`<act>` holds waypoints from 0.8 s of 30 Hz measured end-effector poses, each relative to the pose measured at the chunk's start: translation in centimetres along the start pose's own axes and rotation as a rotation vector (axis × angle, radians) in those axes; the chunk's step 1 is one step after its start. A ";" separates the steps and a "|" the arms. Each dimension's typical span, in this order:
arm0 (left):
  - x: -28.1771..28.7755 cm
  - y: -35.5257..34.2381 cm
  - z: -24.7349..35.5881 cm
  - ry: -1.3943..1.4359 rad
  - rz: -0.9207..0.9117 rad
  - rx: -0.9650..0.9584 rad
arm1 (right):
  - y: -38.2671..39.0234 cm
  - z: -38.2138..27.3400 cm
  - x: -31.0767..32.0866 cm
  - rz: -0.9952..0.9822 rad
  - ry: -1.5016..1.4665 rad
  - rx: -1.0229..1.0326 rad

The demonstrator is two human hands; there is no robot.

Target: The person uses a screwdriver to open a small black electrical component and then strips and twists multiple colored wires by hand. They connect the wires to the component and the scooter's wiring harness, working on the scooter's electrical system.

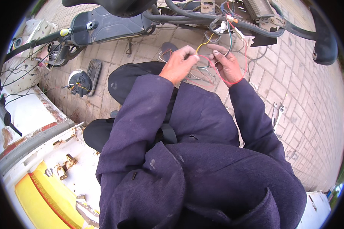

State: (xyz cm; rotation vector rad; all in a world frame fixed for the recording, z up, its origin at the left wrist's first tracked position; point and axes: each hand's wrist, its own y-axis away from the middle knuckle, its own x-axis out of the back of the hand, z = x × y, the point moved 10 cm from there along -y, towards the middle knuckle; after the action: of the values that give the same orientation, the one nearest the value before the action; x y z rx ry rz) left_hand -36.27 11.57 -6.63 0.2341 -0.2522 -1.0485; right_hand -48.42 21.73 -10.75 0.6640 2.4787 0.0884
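Note:
My left hand [177, 65] is closed in a pinch, with a red wire [210, 61] coming out of its fingertips. That wire loops under my right wrist and climbs toward a vehicle frame [202, 18]. Thumb and fingers of my right hand [225, 64] pinch a thin dark wire in front of the frame. A yellow wire [203, 42] hangs down between the hands. Just above them, white connectors [221, 27] and several coloured wires dangle from the frame. More loose wires lie on the paving below my hands; exactly where they end is hidden.
A wrench [279, 114] and another tool lie on the brick paving [305, 95] to the right. A round lamp-like part with wires [79, 82] rests at left. White panels [30, 110] and a yellow piece [42, 198] fill the lower left. A black footboard [111, 26] stretches across the back.

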 end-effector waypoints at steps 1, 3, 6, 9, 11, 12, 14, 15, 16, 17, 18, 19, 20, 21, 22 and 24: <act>0.3 0.1 -0.1 0.098 -0.008 0.009 | -0.1 0.2 1.2 0.058 0.017 0.004; 1.1 0.2 -0.1 0.273 0.038 0.004 | 0.0 1.0 4.6 0.263 0.054 -0.037; 2.2 0.5 -0.5 0.289 0.110 0.006 | 0.2 1.1 6.3 0.261 0.022 0.006; 2.1 0.5 -0.5 0.234 0.091 -0.023 | 0.8 2.2 5.5 0.144 0.172 0.040; 1.9 0.3 -0.4 0.218 0.080 -0.056 | 1.0 4.1 4.3 0.053 0.280 0.028; 2.1 0.3 -0.5 0.208 0.093 -0.053 | 1.5 6.2 4.2 0.062 0.271 -0.057; 2.7 0.3 -0.1 0.195 0.124 -0.093 | 2.2 9.6 4.2 0.057 0.257 -0.187; 3.3 0.4 0.3 0.243 0.155 -0.134 | 2.3 10.0 5.1 0.105 0.265 -0.157; 3.9 0.5 0.7 0.259 0.178 -0.156 | 2.6 10.2 6.3 0.146 0.274 -0.145; 4.7 0.6 1.1 0.275 0.201 -0.175 | 2.9 10.3 7.8 0.188 0.281 -0.135; 5.6 0.8 1.4 0.284 0.233 -0.167 | 3.1 9.2 9.7 0.248 0.310 -0.055; 6.2 1.0 1.9 0.261 0.238 -0.162 | 3.5 7.8 12.2 0.340 0.341 0.002; 6.8 1.2 2.4 0.203 0.245 -0.138 | 4.2 5.7 14.2 0.397 0.423 0.132; 6.8 1.5 3.6 0.152 0.215 -0.174 | 5.1 4.1 16.7 0.494 0.495 0.185; 7.1 1.8 4.3 0.082 0.227 -0.154 | 5.8 2.2 18.7 0.537 0.580 0.245; 6.5 2.3 7.0 -0.033 0.183 -0.231 | 7.3 -0.6 22.6 0.610 0.719 0.257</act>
State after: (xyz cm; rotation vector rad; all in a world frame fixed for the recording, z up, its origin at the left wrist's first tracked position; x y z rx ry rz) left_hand -33.45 6.50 1.30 -0.0150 -0.1765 -0.8912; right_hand -61.69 38.98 -20.26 1.7387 2.8640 0.2820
